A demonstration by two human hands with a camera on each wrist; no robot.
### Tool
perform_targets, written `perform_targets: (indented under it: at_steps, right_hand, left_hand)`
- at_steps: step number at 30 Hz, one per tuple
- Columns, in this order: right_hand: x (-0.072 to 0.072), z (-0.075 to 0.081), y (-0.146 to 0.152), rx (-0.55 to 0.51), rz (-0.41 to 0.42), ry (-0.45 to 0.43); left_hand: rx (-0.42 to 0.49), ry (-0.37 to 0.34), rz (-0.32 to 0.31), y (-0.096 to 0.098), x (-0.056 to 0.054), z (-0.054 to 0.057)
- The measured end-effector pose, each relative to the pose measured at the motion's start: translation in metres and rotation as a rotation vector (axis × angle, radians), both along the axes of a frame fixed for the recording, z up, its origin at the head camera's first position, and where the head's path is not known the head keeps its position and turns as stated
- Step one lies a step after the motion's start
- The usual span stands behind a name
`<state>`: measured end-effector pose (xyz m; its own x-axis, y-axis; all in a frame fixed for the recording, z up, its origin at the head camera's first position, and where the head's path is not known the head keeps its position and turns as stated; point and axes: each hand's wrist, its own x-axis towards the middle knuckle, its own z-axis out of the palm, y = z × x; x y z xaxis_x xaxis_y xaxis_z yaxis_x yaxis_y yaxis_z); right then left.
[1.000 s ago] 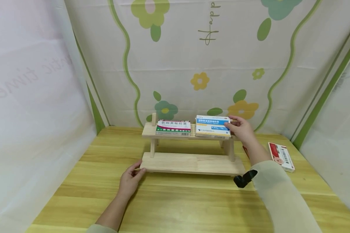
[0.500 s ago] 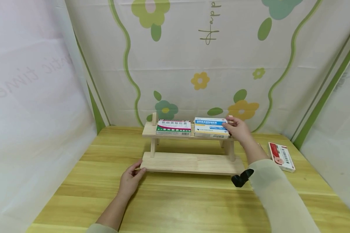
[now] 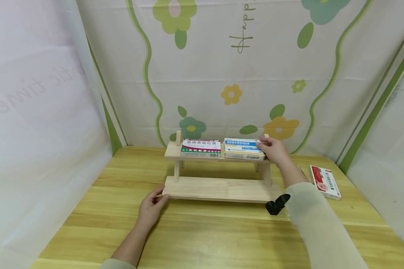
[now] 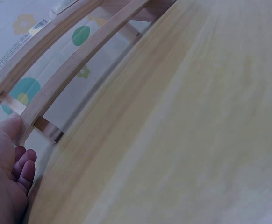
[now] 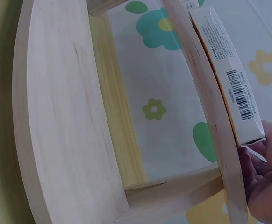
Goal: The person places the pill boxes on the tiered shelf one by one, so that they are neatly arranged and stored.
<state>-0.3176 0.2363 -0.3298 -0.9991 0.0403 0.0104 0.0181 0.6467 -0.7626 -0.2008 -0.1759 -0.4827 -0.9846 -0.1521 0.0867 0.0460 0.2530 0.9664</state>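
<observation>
A two-tier wooden display rack stands on the table. My left hand grips the left end of its lower shelf, thumb at the front edge and fingers curled, as the left wrist view shows. On the upper shelf lies a blue, white and yellow medicine box. My right hand holds this box by its right end, thumb on the top face. In the right wrist view the box's barcode side lies along the shelf edge. To its left, a green, white and magenta medicine box rests on the same shelf.
A red and white medicine box lies on the wooden table at the right, beyond my right forearm. Another small edge shows beside that sleeve, mostly hidden. Floral cloth hangs behind the rack and along both sides.
The blue, white and yellow box has shifted slightly left and come down flatter on the upper shelf, my right hand moving with it. My left hand has stayed in place.
</observation>
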Motion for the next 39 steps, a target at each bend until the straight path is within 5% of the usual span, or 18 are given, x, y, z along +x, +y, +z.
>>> perform_targets:
  at_steps: [15,27,39]
  right_hand:
    - [0.014,-0.004,0.016,-0.211,-0.066,0.017]
    - [0.044,-0.004,0.047,-0.179,-0.146,0.116]
    - [0.063,-0.033,0.102,-0.167,-0.235,0.116]
  left_hand:
    - [-0.011,-0.011,0.0,-0.002,0.0,-0.002]
    - [-0.017,-0.01,0.01,-0.002,-0.001,-0.003]
    - [-0.031,-0.01,0.004,-0.001,-0.001,-0.002]
